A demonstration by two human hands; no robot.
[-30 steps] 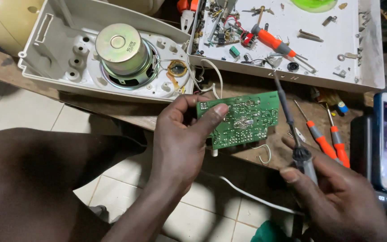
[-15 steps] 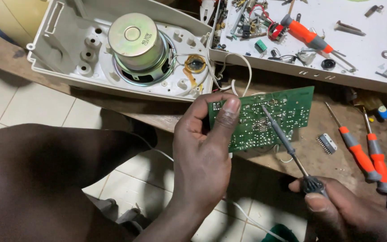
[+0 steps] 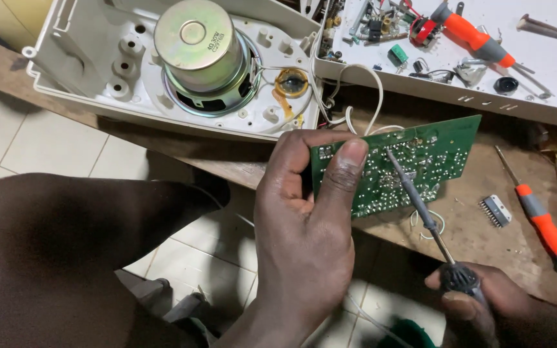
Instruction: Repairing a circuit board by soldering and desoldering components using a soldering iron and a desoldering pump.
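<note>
My left hand (image 3: pixel 304 225) grips a green circuit board (image 3: pixel 414 161) by its left edge, thumb pressed on the solder side, which faces me. My right hand (image 3: pixel 504 306), at the bottom right, holds a soldering iron (image 3: pixel 420 206) by its dark handle. Its thin metal tip rests on the upper middle of the board. White wires (image 3: pixel 362 96) run from the board's top edge up to the open speaker housing.
A white plastic speaker housing (image 3: pixel 91 71) with a round metal speaker magnet (image 3: pixel 195 45) lies on the wooden bench (image 3: pixel 478 238). A white tray (image 3: pixel 549 71) holds small parts and an orange-handled screwdriver (image 3: pixel 472 35). Two orange-grey screwdrivers (image 3: pixel 549 225) and a small chip (image 3: pixel 496 210) lie at right. Tiled floor lies below.
The view has moved closer. The iron's tip came down from above the board onto its solder side, and my right hand dropped lower; my left hand keeps its hold on the board.
</note>
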